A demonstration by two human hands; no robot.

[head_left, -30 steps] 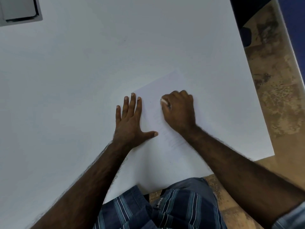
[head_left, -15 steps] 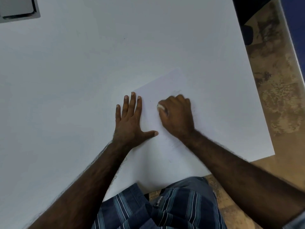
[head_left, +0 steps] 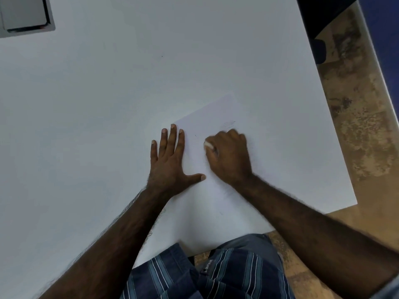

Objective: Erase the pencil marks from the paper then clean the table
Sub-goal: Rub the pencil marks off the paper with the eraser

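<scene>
White eraser [head_left: 207,144] pinched in curled right-hand fingers [head_left: 218,139]; left hand [head_left: 170,162] flat, splayed, on paper [head_left: 226,117].

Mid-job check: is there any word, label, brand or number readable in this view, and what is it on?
Small white print on the dark tag of the striped blue shorts: too small and blurred to read.
Faint grey pencil marks on the white paper sheet: scribbles only, with no legible words.
Nothing else carries text.

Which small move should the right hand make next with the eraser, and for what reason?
Probably slide the eraser up the paper to the faint pencil marks just beyond the right hand. They still show there, and the left hand lies flat on the sheet's edge, steadying it.
</scene>
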